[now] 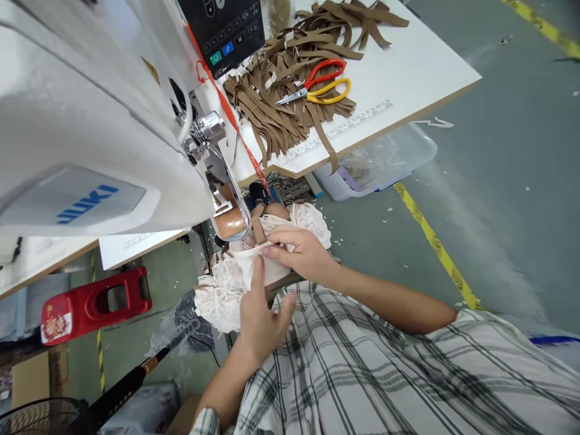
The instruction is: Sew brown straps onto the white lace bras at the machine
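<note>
A white lace garment with tan inner parts, which looks like a bra, is bunched below the head of the sewing machine. My right hand pinches the garment's upper edge between thumb and fingers, beside a short brown strap. My left hand rests its outstretched index finger on the smooth white panel, with the thumb spread away. The other fingers of that hand are curled. Part of the garment lies hidden behind my hands and the machine head.
On the white tabletop lies a heap of brown straps with red-and-yellow-handled scissors on top. A control panel stands beside it. Below are a clear plastic bin, a red plastic stool and a fan.
</note>
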A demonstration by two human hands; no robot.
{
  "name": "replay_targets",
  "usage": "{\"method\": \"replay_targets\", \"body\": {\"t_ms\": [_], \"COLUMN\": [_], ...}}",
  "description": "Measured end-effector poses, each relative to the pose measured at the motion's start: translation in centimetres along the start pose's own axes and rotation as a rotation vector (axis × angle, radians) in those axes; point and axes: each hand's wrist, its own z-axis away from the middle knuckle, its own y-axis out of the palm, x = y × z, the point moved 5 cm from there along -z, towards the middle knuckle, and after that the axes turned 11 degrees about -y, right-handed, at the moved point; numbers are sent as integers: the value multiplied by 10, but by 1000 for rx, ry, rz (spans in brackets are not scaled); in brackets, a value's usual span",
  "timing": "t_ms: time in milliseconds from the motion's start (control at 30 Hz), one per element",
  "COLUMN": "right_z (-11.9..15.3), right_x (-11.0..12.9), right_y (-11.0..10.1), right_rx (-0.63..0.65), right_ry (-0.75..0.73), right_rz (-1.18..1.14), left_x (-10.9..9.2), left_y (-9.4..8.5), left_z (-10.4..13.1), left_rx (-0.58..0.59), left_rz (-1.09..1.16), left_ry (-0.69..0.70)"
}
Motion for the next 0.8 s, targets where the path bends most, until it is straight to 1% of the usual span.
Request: {"method": "replay_targets", "body": {"t_ms": [33,67,133,167,200,233,300,333,367,467,533,567,633,800], "right_z": [1,1,2,3,5,6,9,11,13,19,22,23,25,27], "right_x": [3,6,13,16,19,22,27,30,33,42,46,48,49,52], "right_y": [-2,-4,-4,-3,-2,-1,-1,-1,-1,-3,-4,-4,-3,2], "right_rx": [24,65,183,245,300,345,391,392,382,311,271,251,221,187], "right_ry": [-20,-48,-130,-183,-239,-295,-408,-468,-529,-694,-762,-782,-801,-809], "right_rz": [17,38,90,125,174,237,401,484,558,696,716,711,692,671], "left_x": [0,0,-4,-7,-9,-10,-6,-3,-1,1,-1,-2,-5,-6], "left_y": [-8,-17,-37,-44,-47,-47,-47,-47,-47,-51,-54,-55,-56,-60], "left_z": [-2,-5,-14,-20,-26,-32,-42,-45,-46,-37,-28,-24,-19,-15], "left_rx": [-18,-64,-162,-166,-116,-53,29,27,-3,-179,-307,-352,-399,-436], "left_rz": [18,31,34,27,7,-25,-82,-91,-86,-69,-99,-120,-149,-172], "left_ry": [16,54,208,300,382,435,479,493,522,682,767,788,810,816]}}
